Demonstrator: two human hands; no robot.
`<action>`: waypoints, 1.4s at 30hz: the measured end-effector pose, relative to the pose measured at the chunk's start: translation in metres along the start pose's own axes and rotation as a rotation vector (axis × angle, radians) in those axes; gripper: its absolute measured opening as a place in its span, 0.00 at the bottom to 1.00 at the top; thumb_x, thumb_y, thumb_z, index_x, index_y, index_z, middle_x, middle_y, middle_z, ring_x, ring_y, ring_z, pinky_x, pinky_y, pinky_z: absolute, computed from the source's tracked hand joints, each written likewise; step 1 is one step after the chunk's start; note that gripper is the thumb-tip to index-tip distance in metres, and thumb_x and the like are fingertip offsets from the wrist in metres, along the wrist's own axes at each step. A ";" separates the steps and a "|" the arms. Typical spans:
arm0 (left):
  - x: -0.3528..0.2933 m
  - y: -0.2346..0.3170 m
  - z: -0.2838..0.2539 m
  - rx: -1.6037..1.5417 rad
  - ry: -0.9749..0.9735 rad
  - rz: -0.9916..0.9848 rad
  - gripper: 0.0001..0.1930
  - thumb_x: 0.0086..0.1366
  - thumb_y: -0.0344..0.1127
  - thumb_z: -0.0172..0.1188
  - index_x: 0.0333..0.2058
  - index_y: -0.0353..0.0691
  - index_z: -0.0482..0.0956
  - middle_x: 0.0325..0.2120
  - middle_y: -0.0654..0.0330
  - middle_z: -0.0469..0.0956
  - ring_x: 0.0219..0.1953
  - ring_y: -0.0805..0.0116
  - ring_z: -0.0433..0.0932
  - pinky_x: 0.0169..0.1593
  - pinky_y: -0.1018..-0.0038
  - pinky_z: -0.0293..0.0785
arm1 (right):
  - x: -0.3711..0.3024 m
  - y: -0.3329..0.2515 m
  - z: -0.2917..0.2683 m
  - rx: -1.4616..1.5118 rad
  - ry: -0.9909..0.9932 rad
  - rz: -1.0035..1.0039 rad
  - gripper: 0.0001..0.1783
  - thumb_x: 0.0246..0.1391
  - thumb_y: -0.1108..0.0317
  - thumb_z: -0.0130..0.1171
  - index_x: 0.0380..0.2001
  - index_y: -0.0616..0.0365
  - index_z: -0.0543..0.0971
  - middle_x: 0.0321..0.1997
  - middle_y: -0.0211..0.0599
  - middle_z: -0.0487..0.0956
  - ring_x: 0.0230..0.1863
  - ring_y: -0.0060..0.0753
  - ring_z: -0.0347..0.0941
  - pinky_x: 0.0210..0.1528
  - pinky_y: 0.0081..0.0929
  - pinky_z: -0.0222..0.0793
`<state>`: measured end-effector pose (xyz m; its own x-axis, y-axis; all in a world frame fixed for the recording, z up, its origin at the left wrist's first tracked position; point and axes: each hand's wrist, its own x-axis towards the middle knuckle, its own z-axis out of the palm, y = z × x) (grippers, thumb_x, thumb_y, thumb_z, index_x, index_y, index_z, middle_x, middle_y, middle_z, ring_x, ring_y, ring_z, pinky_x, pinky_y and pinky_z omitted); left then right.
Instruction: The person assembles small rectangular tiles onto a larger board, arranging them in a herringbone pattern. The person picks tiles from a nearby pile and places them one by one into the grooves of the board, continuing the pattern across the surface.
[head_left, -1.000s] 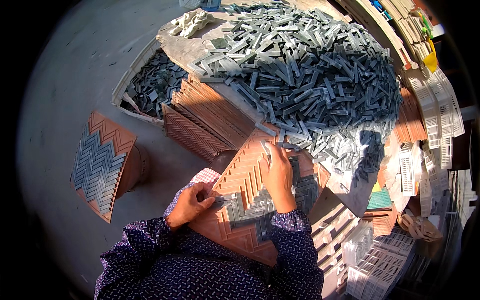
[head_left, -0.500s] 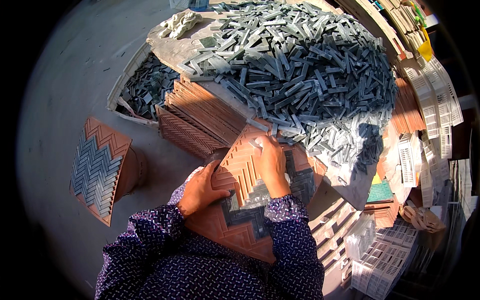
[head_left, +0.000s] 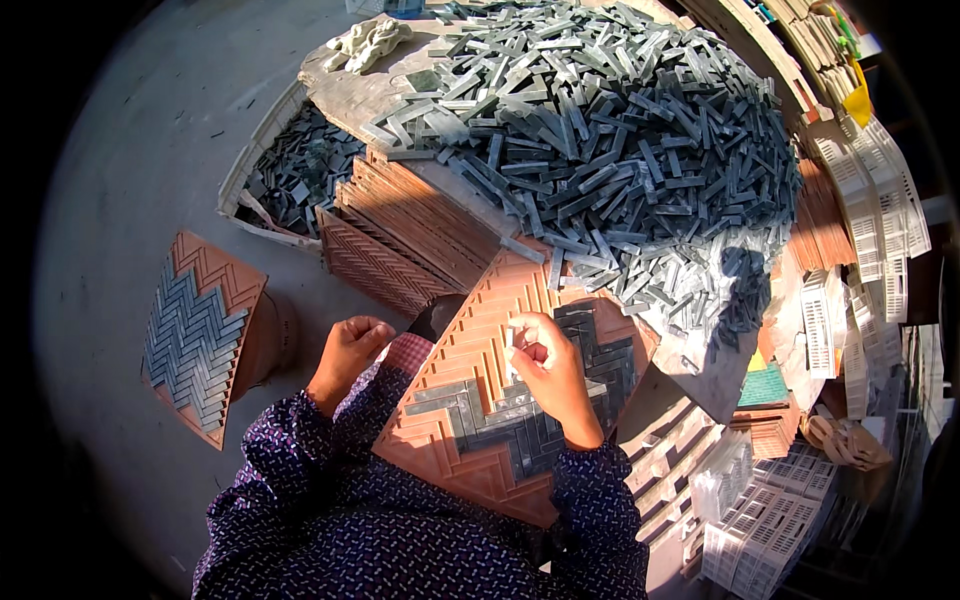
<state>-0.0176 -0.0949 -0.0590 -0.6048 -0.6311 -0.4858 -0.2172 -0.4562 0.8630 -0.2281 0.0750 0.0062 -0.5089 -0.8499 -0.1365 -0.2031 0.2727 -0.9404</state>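
Head view looks down at an orange zigzag mold tray [head_left: 470, 380] on the person's lap, partly filled with grey stone strips [head_left: 520, 420]. Right hand [head_left: 548, 372] pinches a small pale piece over the tray. Left hand [head_left: 345, 352] is curled shut beside its corner, holding nothing I can see. Big pile of grey strips [head_left: 620, 150] sits behind.

Bare grey floor [head_left: 130, 170] fills the left of the frame, broken only by a filled herringbone tray [head_left: 200, 335] at middle left. Ahead, the heap of grey stone strips [head_left: 610, 140] covers the counter [head_left: 345, 85], with stacked orange trays [head_left: 400, 235] walling its near edge. White plastic grids [head_left: 860, 240] crowd the right.
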 end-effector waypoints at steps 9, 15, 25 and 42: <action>-0.007 0.002 0.010 0.139 -0.001 0.112 0.09 0.65 0.31 0.55 0.32 0.30 0.78 0.23 0.66 0.76 0.26 0.80 0.70 0.32 0.82 0.67 | -0.012 -0.007 0.018 -0.209 -0.162 0.016 0.10 0.49 0.76 0.60 0.36 0.60 0.74 0.22 0.31 0.75 0.24 0.19 0.73 0.27 0.20 0.69; -0.012 0.011 0.013 0.175 -0.025 0.155 0.09 0.65 0.30 0.55 0.33 0.28 0.78 0.24 0.64 0.77 0.27 0.79 0.72 0.33 0.80 0.69 | -0.009 0.006 0.008 0.038 -0.276 0.153 0.08 0.53 0.76 0.56 0.38 0.62 0.74 0.24 0.34 0.77 0.27 0.20 0.75 0.31 0.20 0.70; -0.015 0.005 0.015 0.226 -0.033 0.206 0.08 0.63 0.29 0.56 0.34 0.28 0.78 0.25 0.62 0.78 0.29 0.79 0.73 0.34 0.79 0.70 | -0.006 -0.009 0.012 -0.281 -0.242 -0.018 0.07 0.52 0.76 0.55 0.36 0.62 0.76 0.29 0.47 0.79 0.30 0.42 0.77 0.32 0.31 0.70; -0.039 0.026 0.039 0.312 -0.170 0.245 0.09 0.59 0.25 0.60 0.39 0.30 0.78 0.36 0.55 0.79 0.36 0.72 0.78 0.40 0.77 0.74 | -0.004 -0.009 0.008 -0.148 -0.246 0.054 0.07 0.49 0.73 0.63 0.29 0.63 0.75 0.21 0.30 0.77 0.22 0.16 0.71 0.24 0.20 0.67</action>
<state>-0.0302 -0.0576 -0.0123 -0.7794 -0.5727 -0.2542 -0.2568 -0.0781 0.9633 -0.2174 0.0720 0.0122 -0.3082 -0.9112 -0.2733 -0.3102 0.3679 -0.8766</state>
